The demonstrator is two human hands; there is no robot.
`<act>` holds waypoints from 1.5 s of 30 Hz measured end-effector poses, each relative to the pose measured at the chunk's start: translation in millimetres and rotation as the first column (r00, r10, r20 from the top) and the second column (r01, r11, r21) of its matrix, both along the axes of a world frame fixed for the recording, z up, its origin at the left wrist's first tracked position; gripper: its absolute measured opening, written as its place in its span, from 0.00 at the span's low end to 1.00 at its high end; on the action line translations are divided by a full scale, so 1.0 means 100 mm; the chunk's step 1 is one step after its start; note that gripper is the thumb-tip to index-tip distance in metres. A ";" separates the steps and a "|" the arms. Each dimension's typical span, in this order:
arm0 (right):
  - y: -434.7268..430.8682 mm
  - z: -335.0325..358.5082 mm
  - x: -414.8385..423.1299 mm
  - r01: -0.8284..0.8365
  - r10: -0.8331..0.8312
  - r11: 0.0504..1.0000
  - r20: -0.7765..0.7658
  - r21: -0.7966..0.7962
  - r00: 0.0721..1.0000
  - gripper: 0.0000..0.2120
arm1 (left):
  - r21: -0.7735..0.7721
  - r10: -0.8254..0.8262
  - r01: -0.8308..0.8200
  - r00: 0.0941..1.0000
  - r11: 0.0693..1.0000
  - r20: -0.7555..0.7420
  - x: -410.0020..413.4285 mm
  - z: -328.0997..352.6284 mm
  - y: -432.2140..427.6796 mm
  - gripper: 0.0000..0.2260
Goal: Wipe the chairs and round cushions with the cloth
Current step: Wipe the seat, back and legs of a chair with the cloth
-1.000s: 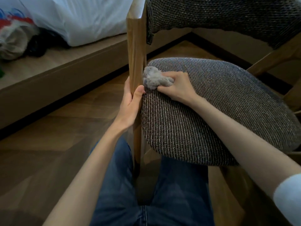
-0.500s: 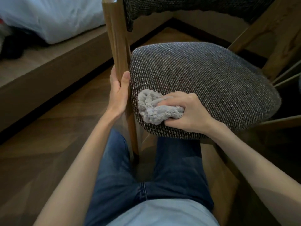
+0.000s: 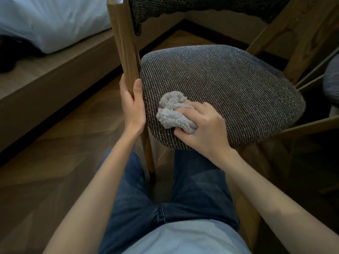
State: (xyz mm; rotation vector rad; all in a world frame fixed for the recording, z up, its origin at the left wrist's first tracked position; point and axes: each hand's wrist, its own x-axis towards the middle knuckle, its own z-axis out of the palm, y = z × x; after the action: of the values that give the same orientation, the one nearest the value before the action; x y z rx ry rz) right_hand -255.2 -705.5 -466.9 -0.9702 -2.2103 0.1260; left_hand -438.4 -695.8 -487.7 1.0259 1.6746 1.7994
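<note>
Right grip (image 3: 203,129): fingers curled, clamped round the bunched grey cloth (image 3: 174,112) and pressing it onto the seat.
Cloth: wadded just ahead of the right grip's knuckles, touching the woven seat cushion (image 3: 229,85) near its near-left edge.
Left grip (image 3: 132,107): wrapped round the wooden chair post (image 3: 124,48), thumb lying up the post's face, just left of the right grip.
Seat cushion: dark weave, rounded, spreading away beyond and right of the right grip.
Backrest (image 3: 183,6): same weave, high above both grips.
Jeans (image 3: 192,198): below the grips, one leg on each side of the post's foot.
Floor (image 3: 73,134): wood, left of the left grip.
Bed platform (image 3: 45,70): beyond that, well apart, white bedding (image 3: 51,21) on top.
</note>
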 end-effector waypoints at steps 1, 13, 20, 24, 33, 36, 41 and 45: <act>-0.03 -0.04 0.06 0.037 -0.037 0.998 0.012 0.046 0.999 0.15 | 0.007 0.028 -0.028 0.999 1.000 0.015 0.03 -0.01 0.00 0.25; -0.02 -0.06 0.38 0.351 -0.358 0.934 -0.138 -0.070 0.924 0.13 | 0.066 0.102 -0.104 0.994 0.992 0.036 0.11 -0.03 0.02 0.23; -0.27 -0.06 -0.50 0.150 -0.145 0.988 -0.124 0.034 0.982 0.16 | 0.051 0.102 -0.104 0.994 0.993 0.045 0.09 -0.03 0.00 0.21; -0.29 -0.16 -0.28 0.053 -0.034 0.977 -0.094 0.209 0.995 0.14 | 0.039 0.134 -0.135 0.991 0.990 0.029 0.11 0.01 0.00 0.22; -0.03 -0.19 0.58 0.375 -0.367 0.919 -0.085 0.120 0.926 0.14 | 0.258 0.284 -0.192 0.876 0.947 -0.389 0.61 0.13 -0.34 0.11; 0.15 -0.12 0.99 0.541 -0.536 0.841 -0.099 0.028 0.838 0.12 | 0.035 -0.014 0.048 0.756 0.998 -0.654 0.70 0.20 -0.24 0.08; 0.60 -0.03 1.54 0.746 -0.753 0.658 -0.125 -0.104 0.646 0.15 | -0.223 -0.334 0.257 0.574 0.940 -0.748 0.88 0.30 0.01 0.10; 0.99 0.07 1.76 0.802 -0.822 0.569 -0.122 -0.183 0.556 0.23 | -0.432 -0.519 0.290 0.415 0.854 -0.747 0.99 0.28 0.32 0.17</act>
State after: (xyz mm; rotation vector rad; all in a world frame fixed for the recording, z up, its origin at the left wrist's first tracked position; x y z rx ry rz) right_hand -79.0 -606.4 -459.5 -1.8715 -1.3747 -0.0979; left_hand -339.0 -663.8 -459.3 2.2069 1.7972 0.6945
